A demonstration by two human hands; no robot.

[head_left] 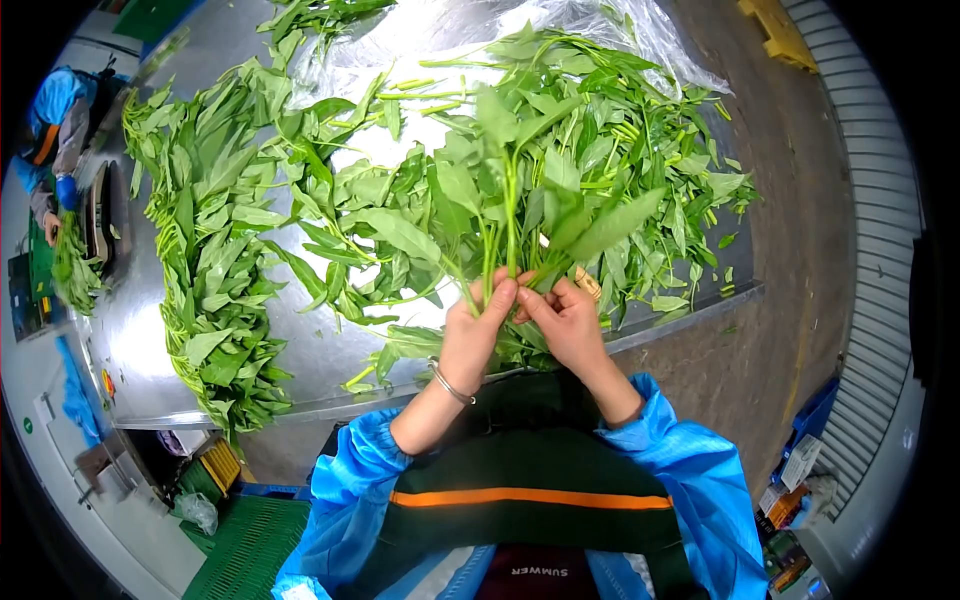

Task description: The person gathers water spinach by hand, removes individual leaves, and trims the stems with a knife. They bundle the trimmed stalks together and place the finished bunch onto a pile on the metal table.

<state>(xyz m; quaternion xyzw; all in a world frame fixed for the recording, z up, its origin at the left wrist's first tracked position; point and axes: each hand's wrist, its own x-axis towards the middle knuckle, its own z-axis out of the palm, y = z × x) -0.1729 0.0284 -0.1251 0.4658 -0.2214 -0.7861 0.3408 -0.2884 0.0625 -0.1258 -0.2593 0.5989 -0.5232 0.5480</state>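
Both hands meet over the near edge of a metal table, gripping stems of leafy greens that look like water spinach (510, 205). My left hand (472, 325), with a bracelet at the wrist, is closed around several stems whose leaves fan upward and away. My right hand (565, 318) pinches stems right beside the left thumb; its thumb and fingers are closed. The lower stem ends are hidden behind the hands. Around them lies a loose heap of the same greens (640, 160). Farther left, a long row of greens (215, 240) lies with its stems toward the left.
A clear plastic sheet (660, 45) lies at the table's far side. The metal table's near rim (690, 318) runs just ahead of my body. At far left, another person (62, 130) holds a bunch of greens. A green crate (255, 550) sits below at left.
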